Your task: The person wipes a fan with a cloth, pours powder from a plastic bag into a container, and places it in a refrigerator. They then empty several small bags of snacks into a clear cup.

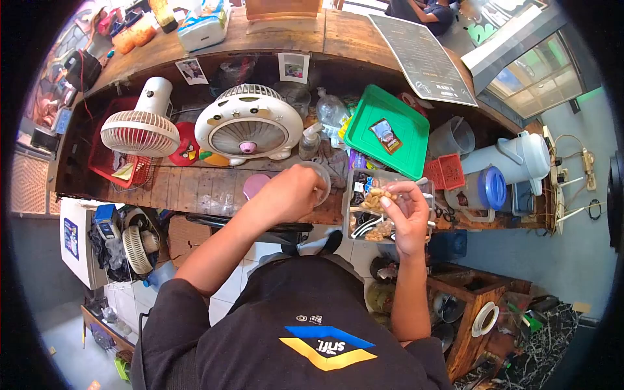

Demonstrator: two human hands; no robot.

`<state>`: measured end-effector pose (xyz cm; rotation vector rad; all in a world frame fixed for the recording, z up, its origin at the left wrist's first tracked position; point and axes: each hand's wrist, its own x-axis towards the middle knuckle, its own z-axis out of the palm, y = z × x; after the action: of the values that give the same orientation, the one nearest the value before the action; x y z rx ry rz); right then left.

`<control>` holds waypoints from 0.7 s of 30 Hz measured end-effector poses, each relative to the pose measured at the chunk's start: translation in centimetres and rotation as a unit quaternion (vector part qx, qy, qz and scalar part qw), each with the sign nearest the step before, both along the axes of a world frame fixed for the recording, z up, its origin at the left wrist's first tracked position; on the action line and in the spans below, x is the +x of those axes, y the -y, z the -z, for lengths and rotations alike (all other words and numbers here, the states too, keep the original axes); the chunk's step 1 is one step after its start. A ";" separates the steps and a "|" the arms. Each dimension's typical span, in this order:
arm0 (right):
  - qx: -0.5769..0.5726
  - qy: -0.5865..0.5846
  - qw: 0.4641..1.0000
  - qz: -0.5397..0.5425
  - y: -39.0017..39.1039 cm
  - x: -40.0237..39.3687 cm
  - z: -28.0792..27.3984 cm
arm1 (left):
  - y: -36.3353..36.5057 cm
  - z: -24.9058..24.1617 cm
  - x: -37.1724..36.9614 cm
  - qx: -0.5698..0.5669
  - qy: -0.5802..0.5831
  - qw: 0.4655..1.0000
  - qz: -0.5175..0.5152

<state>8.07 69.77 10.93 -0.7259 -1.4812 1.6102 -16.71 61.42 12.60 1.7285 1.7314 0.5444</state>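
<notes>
My left hand (289, 194) is closed at a clear cup (323, 174) near the counter's front edge, its fingertips partly hidden by the hand. My right hand (408, 218) pinches a small clear packet of light-brown pieces (376, 197) that look like peanuts. The packet is above a clear plastic box (348, 211), which holds spoons, small sachets and more brown pieces. A pink round lid or coaster (256, 186) lies left of the cup, beside my left hand.
Behind are a white box-shaped fan (249, 123), a smaller fan (140, 133) and a pump bottle (309, 143). A green tray (364, 123) with a brown sachet leans behind the box. Right of it stand a red basket (444, 173), a blue-lidded container (492, 188) and a thermos jug (520, 159).
</notes>
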 end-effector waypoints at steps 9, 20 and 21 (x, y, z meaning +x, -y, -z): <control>0.004 0.006 0.997 -0.072 -3.1 -0.7 -0.2 | -0.8 0.4 1.0 -0.125 -0.042 0.991 -0.004; -0.012 -0.002 0.990 -0.139 -6.3 -1.3 0.7 | -1.0 2.6 2.6 -0.160 -0.201 0.965 0.044; -0.011 -0.002 0.990 -0.143 -6.4 -1.3 0.8 | -1.2 3.0 2.8 -0.153 -0.218 0.964 0.029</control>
<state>6.80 76.19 10.11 -0.5393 -1.6243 1.8424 -13.95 62.59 9.63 1.7498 1.9268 -0.1440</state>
